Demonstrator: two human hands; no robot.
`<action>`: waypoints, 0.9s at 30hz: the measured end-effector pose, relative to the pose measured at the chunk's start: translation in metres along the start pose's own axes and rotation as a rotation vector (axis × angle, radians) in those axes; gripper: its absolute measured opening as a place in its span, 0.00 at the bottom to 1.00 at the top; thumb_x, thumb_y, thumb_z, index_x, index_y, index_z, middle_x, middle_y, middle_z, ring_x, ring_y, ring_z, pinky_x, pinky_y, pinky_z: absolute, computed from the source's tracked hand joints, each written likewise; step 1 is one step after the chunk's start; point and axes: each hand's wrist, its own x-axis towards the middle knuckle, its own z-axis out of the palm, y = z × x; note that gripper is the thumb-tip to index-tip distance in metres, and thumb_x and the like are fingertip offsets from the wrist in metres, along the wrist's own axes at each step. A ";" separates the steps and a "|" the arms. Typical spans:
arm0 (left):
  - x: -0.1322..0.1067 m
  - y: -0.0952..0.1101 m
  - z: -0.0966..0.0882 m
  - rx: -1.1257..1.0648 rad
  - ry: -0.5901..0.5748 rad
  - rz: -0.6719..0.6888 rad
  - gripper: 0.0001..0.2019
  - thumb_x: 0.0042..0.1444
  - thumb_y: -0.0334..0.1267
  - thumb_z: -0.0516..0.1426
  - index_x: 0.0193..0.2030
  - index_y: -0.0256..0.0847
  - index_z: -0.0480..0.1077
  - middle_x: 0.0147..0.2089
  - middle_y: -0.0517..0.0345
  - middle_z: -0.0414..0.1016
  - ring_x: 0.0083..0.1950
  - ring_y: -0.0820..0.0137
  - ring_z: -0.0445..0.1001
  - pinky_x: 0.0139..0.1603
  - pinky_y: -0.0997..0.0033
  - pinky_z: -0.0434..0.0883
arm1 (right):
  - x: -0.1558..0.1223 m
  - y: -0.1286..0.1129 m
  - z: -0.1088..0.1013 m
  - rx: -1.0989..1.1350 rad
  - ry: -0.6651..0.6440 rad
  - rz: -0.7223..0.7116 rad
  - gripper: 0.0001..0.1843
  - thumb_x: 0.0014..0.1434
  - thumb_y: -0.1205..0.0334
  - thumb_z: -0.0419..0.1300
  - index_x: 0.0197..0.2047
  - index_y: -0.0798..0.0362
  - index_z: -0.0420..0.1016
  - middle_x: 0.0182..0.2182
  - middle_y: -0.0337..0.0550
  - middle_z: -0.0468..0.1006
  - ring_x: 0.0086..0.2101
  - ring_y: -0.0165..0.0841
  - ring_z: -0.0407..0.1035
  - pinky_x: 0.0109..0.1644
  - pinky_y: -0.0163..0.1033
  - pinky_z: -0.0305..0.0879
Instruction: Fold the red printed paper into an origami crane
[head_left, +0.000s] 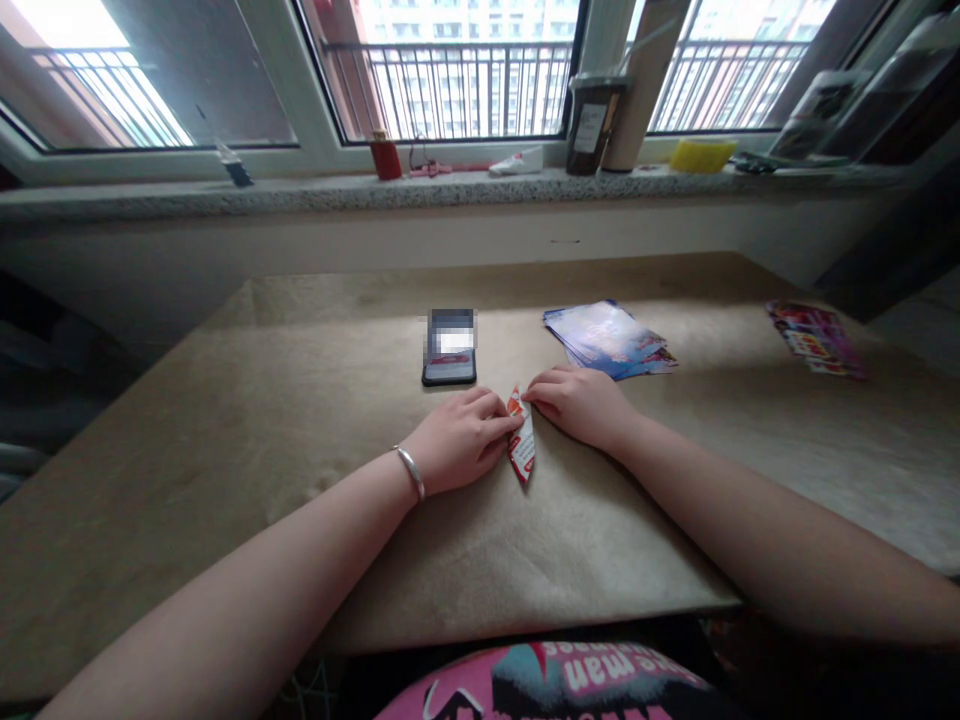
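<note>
A broad tan table (pixel 225 450) fills the view, with a stone windowsill (pixel 225 195) running along its far side at 12 o'clock. On the table, taking the spot between the hands as the clock's centre, a fanned stack of printed sheets (pixel 607 340) lies at 1 o'clock. A loose leaflet (pixel 817 340) sits well apart at 2 o'clock, and a phone (pixel 449 350) lies face up near 11 o'clock.

The left hand (pixel 457 440), with a bracelet (pixel 411 472) at the wrist, comes in from 8 o'clock. Its fingers are curled and the tips bear on the left edge of a small folded paper (pixel 523 440). The right hand (pixel 581 405) comes in from 4 o'clock, its fingers drawn together and nipping the paper's upper tip. Neither hand is spread open, and both have hold of the same piece. The paper is a narrow red-and-white pointed shape, lying on the table between the two hands with its long axis running from 12 to 6.

The work shown looks like creasing a fold. To do it well, one hand should probably pin the point flat while the other runs a fingertip firmly down the edge. The layers should be lined up before pressing, since a small piece slips easily.

Containers are all on the sill. A dark labelled jar (pixel 591 125) stands at 1 o'clock and a small red cup (pixel 385 157) at 11 o'clock. I cannot tell what is inside either.
</note>
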 end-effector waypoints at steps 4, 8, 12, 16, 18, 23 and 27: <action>0.000 0.000 0.001 0.024 0.024 0.022 0.14 0.59 0.34 0.50 0.50 0.40 0.69 0.48 0.52 0.71 0.50 0.65 0.65 0.53 0.62 0.67 | -0.003 -0.004 -0.003 0.036 0.016 -0.014 0.10 0.60 0.66 0.54 0.36 0.51 0.77 0.38 0.40 0.78 0.36 0.31 0.70 0.38 0.34 0.60; 0.000 -0.001 0.001 0.017 0.022 0.019 0.13 0.60 0.35 0.50 0.49 0.41 0.70 0.48 0.53 0.72 0.49 0.66 0.67 0.51 0.63 0.68 | -0.007 -0.008 -0.007 0.088 -0.020 -0.073 0.10 0.60 0.66 0.53 0.35 0.52 0.77 0.37 0.42 0.79 0.39 0.32 0.69 0.42 0.35 0.62; 0.000 -0.001 0.002 0.019 0.012 -0.004 0.13 0.60 0.36 0.50 0.49 0.42 0.70 0.46 0.55 0.73 0.46 0.68 0.69 0.49 0.64 0.68 | -0.008 -0.008 -0.008 0.127 -0.049 -0.081 0.09 0.58 0.64 0.55 0.38 0.53 0.77 0.38 0.44 0.79 0.40 0.34 0.70 0.44 0.37 0.64; 0.000 -0.001 0.003 0.080 0.052 -0.048 0.11 0.61 0.38 0.51 0.46 0.43 0.72 0.45 0.56 0.74 0.45 0.68 0.70 0.53 0.61 0.65 | -0.007 -0.006 -0.007 0.116 -0.073 -0.110 0.13 0.59 0.59 0.55 0.44 0.52 0.76 0.42 0.44 0.78 0.42 0.35 0.70 0.46 0.39 0.66; -0.001 -0.003 0.003 0.117 0.085 -0.073 0.10 0.60 0.38 0.52 0.45 0.44 0.72 0.44 0.57 0.75 0.47 0.67 0.71 0.57 0.56 0.60 | -0.006 -0.005 -0.006 0.110 -0.067 -0.135 0.15 0.60 0.58 0.55 0.47 0.52 0.75 0.45 0.45 0.78 0.43 0.36 0.70 0.46 0.41 0.66; -0.002 -0.007 0.002 0.102 0.090 -0.083 0.09 0.58 0.37 0.53 0.44 0.44 0.72 0.44 0.59 0.76 0.46 0.68 0.73 0.58 0.56 0.59 | -0.005 -0.003 -0.003 0.120 -0.003 -0.160 0.14 0.59 0.62 0.55 0.47 0.51 0.74 0.46 0.45 0.76 0.44 0.35 0.69 0.46 0.40 0.66; -0.002 -0.008 0.002 0.075 0.077 -0.097 0.08 0.58 0.37 0.53 0.41 0.42 0.72 0.43 0.58 0.76 0.45 0.68 0.73 0.58 0.56 0.59 | -0.005 -0.005 -0.002 0.104 -0.004 -0.221 0.11 0.62 0.62 0.52 0.43 0.51 0.74 0.43 0.43 0.77 0.42 0.33 0.69 0.45 0.38 0.65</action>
